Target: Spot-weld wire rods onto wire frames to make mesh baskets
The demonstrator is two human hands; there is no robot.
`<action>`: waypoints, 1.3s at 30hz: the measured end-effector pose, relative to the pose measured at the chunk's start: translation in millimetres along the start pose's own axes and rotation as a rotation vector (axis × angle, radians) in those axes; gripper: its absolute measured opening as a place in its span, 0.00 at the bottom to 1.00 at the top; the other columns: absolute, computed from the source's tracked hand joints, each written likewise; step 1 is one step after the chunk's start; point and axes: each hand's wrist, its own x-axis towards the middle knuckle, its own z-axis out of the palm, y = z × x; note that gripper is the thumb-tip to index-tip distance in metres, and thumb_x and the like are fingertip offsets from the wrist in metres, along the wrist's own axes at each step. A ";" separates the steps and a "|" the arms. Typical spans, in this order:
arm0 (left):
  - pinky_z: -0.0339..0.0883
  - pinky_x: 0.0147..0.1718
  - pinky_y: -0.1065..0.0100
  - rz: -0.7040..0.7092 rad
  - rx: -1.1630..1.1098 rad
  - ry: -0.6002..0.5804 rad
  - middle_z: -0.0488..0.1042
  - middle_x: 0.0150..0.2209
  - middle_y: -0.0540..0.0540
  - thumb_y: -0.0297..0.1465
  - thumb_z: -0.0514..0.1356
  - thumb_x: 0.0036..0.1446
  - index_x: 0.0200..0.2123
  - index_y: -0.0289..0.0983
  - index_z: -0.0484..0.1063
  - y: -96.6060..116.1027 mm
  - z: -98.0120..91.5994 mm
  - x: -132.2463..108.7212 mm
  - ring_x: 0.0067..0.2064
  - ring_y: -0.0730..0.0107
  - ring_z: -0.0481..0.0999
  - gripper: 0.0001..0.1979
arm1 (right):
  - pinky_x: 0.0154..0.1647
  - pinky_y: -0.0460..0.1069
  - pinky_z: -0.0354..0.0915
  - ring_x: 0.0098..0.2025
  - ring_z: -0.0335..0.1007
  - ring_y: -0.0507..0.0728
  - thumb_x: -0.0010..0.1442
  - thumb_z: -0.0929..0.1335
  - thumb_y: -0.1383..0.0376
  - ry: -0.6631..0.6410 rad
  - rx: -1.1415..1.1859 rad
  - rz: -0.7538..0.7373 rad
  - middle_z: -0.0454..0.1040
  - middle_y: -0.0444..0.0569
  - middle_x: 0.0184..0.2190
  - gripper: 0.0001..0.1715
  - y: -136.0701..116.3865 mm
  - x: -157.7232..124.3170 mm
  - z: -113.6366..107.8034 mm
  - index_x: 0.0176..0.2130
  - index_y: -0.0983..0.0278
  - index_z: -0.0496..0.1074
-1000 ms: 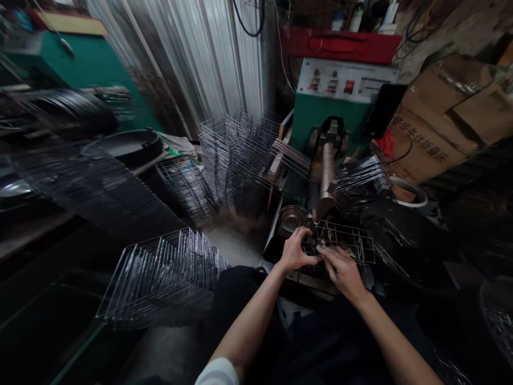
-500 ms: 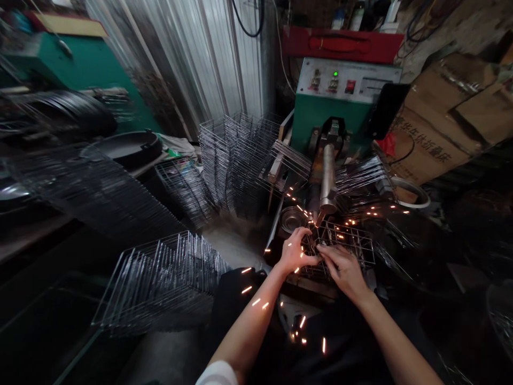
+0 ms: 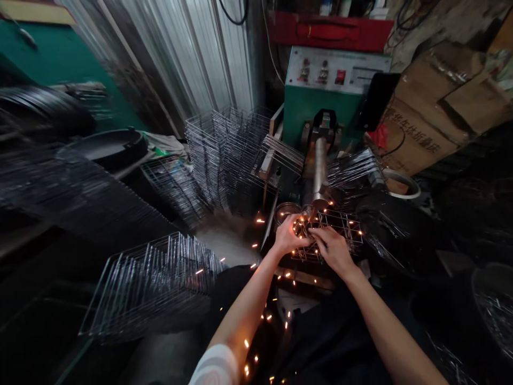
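Note:
A wire rack (image 3: 349, 229) of thin metal rods lies beneath the steel cylinder (image 3: 320, 174) of a green spot welder (image 3: 302, 115). My left hand (image 3: 289, 236) is curled at the rack's left part, thumb and fingers closing round its wires near the electrode tip. From the right, my right hand (image 3: 333, 249) pinches at the rack's middle, its fingertips close to my left thumb. Whatever small piece lies between those fingertips is hidden. Orange sparks scatter around both hands and down over my lap.
Stacked wire racks (image 3: 224, 155) stand left of the welder, and another stack (image 3: 148, 283) sits nearer me. Bundled metal rods (image 3: 350, 170) lie right of the cylinder. A cardboard box (image 3: 433, 112) leans behind them. A phone-like black slab (image 3: 379, 100) is fixed to the welder's side.
The view has shifted, so the scene sits further left and slightly higher. The welder's green light has gone out. Sparks now cluster at my left hand; both hands stay at the rack.

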 end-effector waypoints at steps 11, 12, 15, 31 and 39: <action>0.70 0.49 0.61 -0.021 0.032 -0.048 0.76 0.49 0.50 0.40 0.75 0.35 0.51 0.46 0.70 -10.8 -6.1 34.4 0.50 0.59 0.77 0.36 | 0.44 0.56 0.65 0.41 0.66 0.62 0.67 0.63 0.65 0.065 -0.192 0.083 0.69 0.53 0.36 0.08 23.8 19.3 0.2 0.37 0.63 0.71; 0.70 0.49 0.61 -0.020 0.027 -0.049 0.76 0.49 0.50 0.41 0.75 0.35 0.51 0.46 0.70 -11.9 -5.9 36.2 0.50 0.58 0.77 0.37 | 0.44 0.56 0.65 0.41 0.66 0.62 0.66 0.63 0.66 0.063 -0.189 0.078 0.69 0.53 0.36 0.08 25.3 20.4 -0.5 0.37 0.62 0.71; 0.70 0.50 0.60 -0.002 0.022 -0.049 0.76 0.50 0.50 0.43 0.75 0.35 0.52 0.45 0.70 -14.1 -5.6 38.3 0.50 0.58 0.77 0.37 | 0.44 0.55 0.65 0.40 0.65 0.62 0.66 0.63 0.65 0.064 -0.183 0.072 0.69 0.52 0.36 0.09 26.2 21.7 -2.1 0.36 0.62 0.71; 0.64 0.59 0.54 0.044 0.013 -0.122 0.68 0.57 0.45 0.46 0.75 0.35 0.57 0.47 0.66 -25.4 -25.2 35.2 0.59 0.53 0.70 0.44 | 0.45 0.55 0.66 0.41 0.69 0.60 0.68 0.66 0.59 0.096 -0.045 0.082 0.72 0.50 0.37 0.10 27.5 17.0 -4.5 0.39 0.62 0.72; 0.68 0.53 0.52 -0.523 -0.891 -0.137 0.34 0.73 0.41 0.40 0.74 0.33 0.68 0.60 0.30 -122.1 33.8 -55.6 0.68 0.48 0.56 0.68 | 0.42 0.55 0.72 0.39 0.74 0.60 0.62 0.71 0.51 0.196 0.480 0.560 0.76 0.52 0.37 0.18 37.4 -43.2 -29.3 0.40 0.63 0.71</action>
